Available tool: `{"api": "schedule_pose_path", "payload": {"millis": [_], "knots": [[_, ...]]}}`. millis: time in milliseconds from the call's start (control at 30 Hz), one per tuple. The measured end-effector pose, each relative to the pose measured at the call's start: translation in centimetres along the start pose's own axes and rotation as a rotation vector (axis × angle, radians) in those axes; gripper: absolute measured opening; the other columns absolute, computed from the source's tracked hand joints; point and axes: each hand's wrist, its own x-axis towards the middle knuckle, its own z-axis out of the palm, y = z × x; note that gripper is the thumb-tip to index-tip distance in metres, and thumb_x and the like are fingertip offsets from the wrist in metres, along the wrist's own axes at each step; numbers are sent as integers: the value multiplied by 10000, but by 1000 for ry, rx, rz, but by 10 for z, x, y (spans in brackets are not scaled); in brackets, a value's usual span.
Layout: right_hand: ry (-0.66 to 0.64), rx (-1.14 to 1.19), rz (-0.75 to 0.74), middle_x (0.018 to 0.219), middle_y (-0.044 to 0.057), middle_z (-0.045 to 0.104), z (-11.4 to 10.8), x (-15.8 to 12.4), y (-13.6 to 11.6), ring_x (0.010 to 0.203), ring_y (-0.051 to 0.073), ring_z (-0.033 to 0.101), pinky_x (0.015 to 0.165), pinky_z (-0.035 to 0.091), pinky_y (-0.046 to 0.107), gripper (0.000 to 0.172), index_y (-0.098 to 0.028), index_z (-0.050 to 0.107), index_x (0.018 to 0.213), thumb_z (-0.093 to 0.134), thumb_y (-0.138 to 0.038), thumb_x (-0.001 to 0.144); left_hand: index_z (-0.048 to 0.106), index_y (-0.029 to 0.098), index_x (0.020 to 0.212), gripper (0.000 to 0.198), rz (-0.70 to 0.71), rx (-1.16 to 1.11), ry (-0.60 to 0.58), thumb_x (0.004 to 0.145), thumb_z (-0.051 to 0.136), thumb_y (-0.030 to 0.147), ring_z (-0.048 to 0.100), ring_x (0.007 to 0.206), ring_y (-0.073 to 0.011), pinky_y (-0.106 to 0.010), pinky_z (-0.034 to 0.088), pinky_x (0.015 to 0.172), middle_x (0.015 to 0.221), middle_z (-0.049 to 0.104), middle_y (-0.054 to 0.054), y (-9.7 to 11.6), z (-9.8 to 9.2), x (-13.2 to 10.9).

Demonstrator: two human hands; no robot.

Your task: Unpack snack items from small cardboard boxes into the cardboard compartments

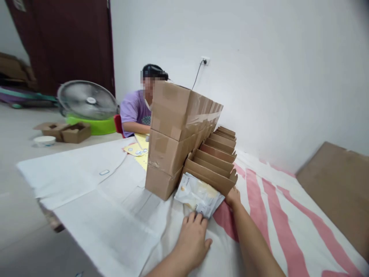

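1. Just beyond the fingertips of the left hand (192, 237): white-and-yellow packets (197, 192), at least two, overlapping, tilted back against the near face of a row of open cardboard cartons (215, 165).
2. Left fingers: slightly spread, lightly bent, tips touching the packets' lower edge; thumb apart from them.
3. Right hand (234, 198): at the right end of the nearest carton, beside the packets. Fingers partly hidden by cardboard; cannot tell whether they pinch it.
4. Ahead of both sets of fingers, the open cartons recede toward the wall (259, 77), flaps raised.
5. Left of that row and forward of the left fingers: closed boxes (170, 123), stacked three high, tape along the side.
6. Under the fingers: cloth-covered desk (115, 211), pink stripes to the right.
7. Farther ahead-left of the fingers, behind the stack: a co-worker in a purple shirt (131, 109); yellow sheets (134, 149) nearby on the desk.
8. Well left, on the floor: fan (88, 100) with bright green base.
9. Well right of the right fingers: large cardboard sheet (337, 192).
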Motion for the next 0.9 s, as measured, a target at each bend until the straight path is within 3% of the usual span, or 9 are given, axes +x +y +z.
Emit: {"api": "schedule_pose_path", "payload": {"millis": [267,467,667,900], "knots": [[-20,8,34,1531,46,249,6,-52,6,1405,261,194,1104,190,431,615,-193,258,1465,125,-498,948,600,202,1108,399,-8,15,45,744,524,349,455,1146,-292,-429,296,970,1165,599,-85,0,-1,1],[-34,24,28,1543,53,207,6,-90,11,1416,253,164,1121,158,423,633,-191,256,1466,183,-527,934,544,203,1238,499,31,97,119,777,490,383,384,1279,-294,-475,198,1070,1324,516,-109,-8,20,-3],[-55,58,21,1550,35,185,3,-116,11,1423,234,139,1130,134,411,620,-214,242,1470,165,-514,932,426,273,1380,567,112,188,18,884,311,522,182,1413,-300,-571,-11,1109,1505,305,-129,-17,32,-8],[-77,102,31,1556,44,153,-1,-148,9,1425,261,121,1124,124,466,633,-218,233,1472,173,-528,924,355,258,1423,595,138,260,-53,896,280,523,106,1428,-296,-567,20,1118,1534,223,-124,-11,21,-24]]}}
